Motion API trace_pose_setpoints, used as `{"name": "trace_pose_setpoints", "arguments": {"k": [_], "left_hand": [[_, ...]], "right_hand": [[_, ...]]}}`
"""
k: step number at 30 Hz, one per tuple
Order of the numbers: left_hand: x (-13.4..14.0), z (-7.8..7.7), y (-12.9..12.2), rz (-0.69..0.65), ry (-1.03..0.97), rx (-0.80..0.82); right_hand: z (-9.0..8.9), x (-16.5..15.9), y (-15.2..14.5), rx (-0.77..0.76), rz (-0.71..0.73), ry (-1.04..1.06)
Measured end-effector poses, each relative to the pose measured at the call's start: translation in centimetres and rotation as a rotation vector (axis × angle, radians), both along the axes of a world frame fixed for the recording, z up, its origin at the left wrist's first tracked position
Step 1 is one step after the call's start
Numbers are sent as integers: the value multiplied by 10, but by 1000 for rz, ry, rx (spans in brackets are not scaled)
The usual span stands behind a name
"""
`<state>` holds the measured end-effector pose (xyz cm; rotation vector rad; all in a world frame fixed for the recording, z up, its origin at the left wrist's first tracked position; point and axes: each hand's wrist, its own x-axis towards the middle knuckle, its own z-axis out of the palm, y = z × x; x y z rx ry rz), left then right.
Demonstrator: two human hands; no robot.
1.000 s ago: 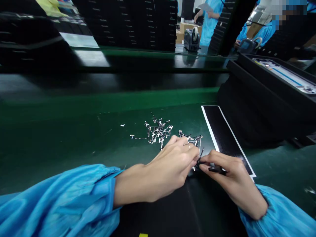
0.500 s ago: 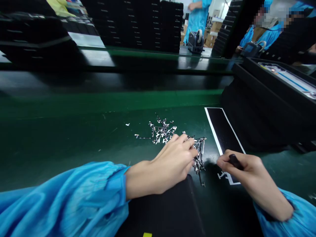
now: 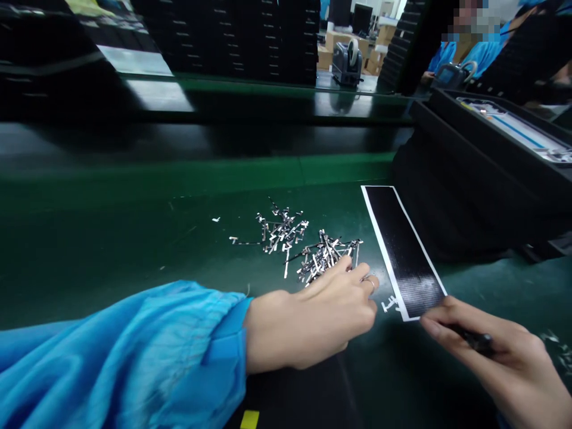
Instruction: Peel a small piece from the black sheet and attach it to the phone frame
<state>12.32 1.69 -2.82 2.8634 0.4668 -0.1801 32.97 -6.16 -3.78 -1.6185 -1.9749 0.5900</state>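
Note:
My left hand (image 3: pixel 319 313) is at the near edge of a pile of small thin strip parts (image 3: pixel 324 256), black and silvery. Its fingers curl downward, hiding their tips and whatever is between them. A second, looser pile of the same strips (image 3: pixel 282 229) is just beyond, to the left. My right hand (image 3: pixel 500 351) is closed round a dark, slim-handled tool (image 3: pixel 480 341), its working end hidden. That hand is by the near right corner of a long black sheet with a white border (image 3: pixel 397 250). Small white scraps (image 3: pixel 390 304) are beside the sheet's near left edge.
A stack of black trays (image 3: pixel 482 179) stands at the right. Tall black stacks (image 3: pixel 232 42) and a tape dispenser (image 3: pixel 347 62) line the back. Near my left sleeve a dark flat pad with a yellow tag (image 3: pixel 249 419) lies on the green table. A blue-sleeved person (image 3: pixel 485 56) is at back right.
My left hand has shifted right and nearer, uncovering more of the pile. My right hand has drawn right and toward me, off the sheet's near end. The view has shifted slightly.

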Motion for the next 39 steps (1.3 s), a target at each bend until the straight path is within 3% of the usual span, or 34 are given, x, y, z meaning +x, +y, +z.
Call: {"name": "trace_pose_setpoints", "arguments": {"k": [4, 7, 12, 18, 23, 29, 34, 39], "left_hand": [[5, 5, 1, -49, 5, 14], [8, 9, 0, -15, -58, 1], [15, 16, -10, 177, -89, -289], [20, 3, -19, 258, -317, -503], [27, -5, -21, 626, -632, -971], [37, -7, -26, 770, -716, -1163], [38, -6, -28, 832, -721, -1185], [38, -5, -28, 803, -670, -1228]], "right_hand": [[-3, 1, -7, -40, -17, 32], [-5, -6, -8, -78, -42, 93], [-7, -20, -2, -86, -57, 249], [-8, -19, -3, -214, 10, 344], [-12, -13, -6, -409, -184, 578], [-18, -24, -4, -496, -330, 858], [-16, -18, -5, -445, -308, 723], [-8, 6, -15, -263, -293, 526]]}}
